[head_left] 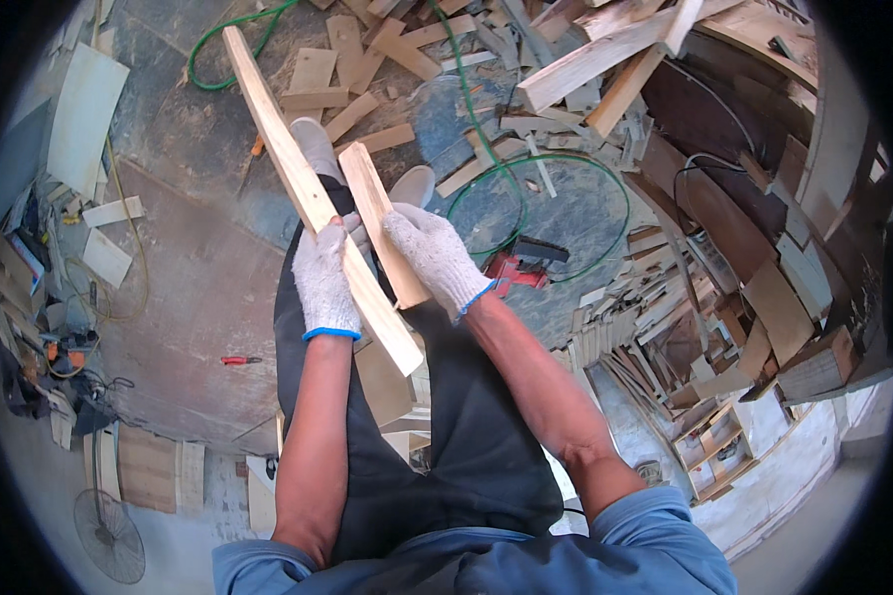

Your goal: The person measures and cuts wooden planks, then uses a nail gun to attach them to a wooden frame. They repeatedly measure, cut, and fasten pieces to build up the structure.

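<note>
Both my hands wear white knit gloves with blue cuffs. My left hand (pixel 327 278) is closed round a long pale wooden strip (pixel 288 159), which slants from the upper left down over my lap. A shorter wooden piece (pixel 369 193) sits in my right hand (pixel 432 248), its fingers wrapped over the right edge. The two pieces lie side by side, a narrow gap at their far ends. The left fingertips are partly hidden between them. Past my right hand, on the floor, lies a red and black power tool (pixel 516 270).
A green hose (pixel 620 193) loops over the floor. Wood offcuts (pixel 342 69) are scattered ahead, and thicker boards (pixel 605 64) pile up at the far right. Several thin strips (pixel 655 307) are heaped at the right. A red-handled tool (pixel 240 360) and a fan (pixel 109 535) are at the left.
</note>
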`<state>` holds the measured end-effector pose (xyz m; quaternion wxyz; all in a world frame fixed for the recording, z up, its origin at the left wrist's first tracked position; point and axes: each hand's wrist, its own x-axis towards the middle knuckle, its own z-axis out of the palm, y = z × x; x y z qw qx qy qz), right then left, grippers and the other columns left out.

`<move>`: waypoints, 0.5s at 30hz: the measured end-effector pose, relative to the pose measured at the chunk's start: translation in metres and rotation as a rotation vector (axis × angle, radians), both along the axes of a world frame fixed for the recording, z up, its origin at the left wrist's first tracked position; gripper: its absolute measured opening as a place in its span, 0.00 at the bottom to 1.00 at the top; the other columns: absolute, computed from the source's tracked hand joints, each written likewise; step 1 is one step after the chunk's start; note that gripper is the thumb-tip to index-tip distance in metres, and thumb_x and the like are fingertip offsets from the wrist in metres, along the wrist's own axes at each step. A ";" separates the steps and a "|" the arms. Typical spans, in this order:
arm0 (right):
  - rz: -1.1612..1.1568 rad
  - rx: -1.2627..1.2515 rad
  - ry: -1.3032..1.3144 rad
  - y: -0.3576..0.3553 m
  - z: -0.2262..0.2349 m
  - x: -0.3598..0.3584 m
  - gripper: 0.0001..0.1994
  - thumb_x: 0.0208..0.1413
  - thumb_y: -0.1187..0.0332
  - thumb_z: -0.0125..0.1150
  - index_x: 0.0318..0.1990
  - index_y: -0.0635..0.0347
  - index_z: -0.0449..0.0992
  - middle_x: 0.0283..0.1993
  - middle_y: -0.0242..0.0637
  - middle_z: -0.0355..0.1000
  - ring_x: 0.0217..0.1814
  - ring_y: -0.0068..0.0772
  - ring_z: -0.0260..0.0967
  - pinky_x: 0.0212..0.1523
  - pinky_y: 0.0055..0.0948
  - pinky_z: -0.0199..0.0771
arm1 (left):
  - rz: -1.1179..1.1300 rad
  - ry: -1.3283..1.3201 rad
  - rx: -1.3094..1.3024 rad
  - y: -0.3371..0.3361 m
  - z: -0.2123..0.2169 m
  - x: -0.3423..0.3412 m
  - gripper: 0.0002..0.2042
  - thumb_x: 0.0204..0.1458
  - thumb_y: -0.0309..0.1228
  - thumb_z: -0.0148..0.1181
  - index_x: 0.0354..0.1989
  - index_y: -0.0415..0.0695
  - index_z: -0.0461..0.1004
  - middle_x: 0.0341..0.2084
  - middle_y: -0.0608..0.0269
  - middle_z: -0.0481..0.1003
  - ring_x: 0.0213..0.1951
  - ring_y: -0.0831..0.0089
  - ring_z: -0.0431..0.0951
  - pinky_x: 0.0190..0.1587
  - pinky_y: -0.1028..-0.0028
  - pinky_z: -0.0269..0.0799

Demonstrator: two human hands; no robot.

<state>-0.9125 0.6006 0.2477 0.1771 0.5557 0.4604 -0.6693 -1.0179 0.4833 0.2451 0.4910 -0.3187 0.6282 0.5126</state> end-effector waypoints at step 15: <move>-0.313 0.856 -0.341 0.154 -0.016 0.092 0.20 0.64 0.58 0.62 0.52 0.68 0.81 0.53 0.50 0.80 0.56 0.45 0.78 0.59 0.38 0.73 | -0.073 0.014 -0.003 0.004 -0.007 0.003 0.17 0.66 0.37 0.57 0.51 0.34 0.69 0.35 0.54 0.78 0.29 0.71 0.80 0.34 0.73 0.78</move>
